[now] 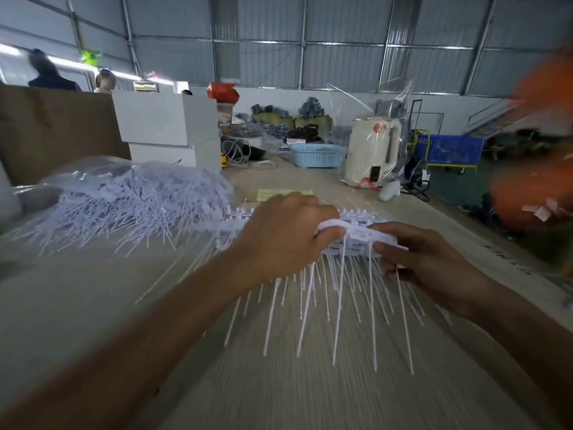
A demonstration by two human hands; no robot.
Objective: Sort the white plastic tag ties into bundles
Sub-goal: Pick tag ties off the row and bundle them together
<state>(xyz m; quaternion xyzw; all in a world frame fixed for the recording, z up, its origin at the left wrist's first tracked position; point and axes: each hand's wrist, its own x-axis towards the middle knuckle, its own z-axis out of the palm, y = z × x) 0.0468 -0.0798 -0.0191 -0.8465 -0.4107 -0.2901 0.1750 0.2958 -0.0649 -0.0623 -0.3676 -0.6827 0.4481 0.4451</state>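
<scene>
White plastic tag ties are in two places on the desk (pixel 93 305): a big loose pile (pixel 139 200) at the left, spilling from a clear plastic bag (pixel 77 169), and one row of ties (pixel 341 243) under the person's hands at centre. Left hand (pixel 279 240) lies over the row's head end, fingers curled down onto it; right hand (pixel 434 262) pinches the heads at the right end between thumb and fingers. Tails fan out toward the person, uneven, not squared up. Looks like one bundle is being gathered and aligned, not yet closed. No finished bundle visible anywhere on the desk, though motion blur makes the far edge hard to read. So: early stage, judging by the pile size — most of the stock is unsorted. Background clutter only: white kettle (pixel 372 150) in plastic wrap, blue basket (pixel 317 155), white boxes (pixel 167 125). Orange blur at right (pixel 539 119), can't tell what it is.
</scene>
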